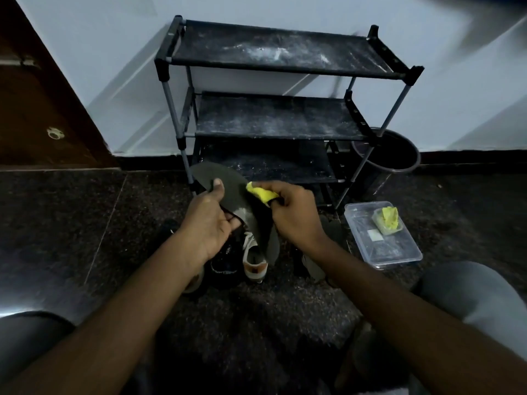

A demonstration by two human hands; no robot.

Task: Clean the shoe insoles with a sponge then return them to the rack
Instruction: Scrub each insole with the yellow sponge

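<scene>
One brown wooden door (42,109) at far left, beside dark speckled stone floor (71,223). Left grip (208,223) curled round a flat, felt-like olive insole (231,186), thumb on top, held over shoes (253,259) on the floor. Against its right edge, a crumpled yellow sponge (261,193), pinched in the right grip (296,216). Behind, rack (271,49) of grey tubes and black fabric shelves, dusted white. Farther right, clear plastic box (399,252) holding another yellow lump (388,219); dark round bin (399,159) partly behind a rack leg.
</scene>
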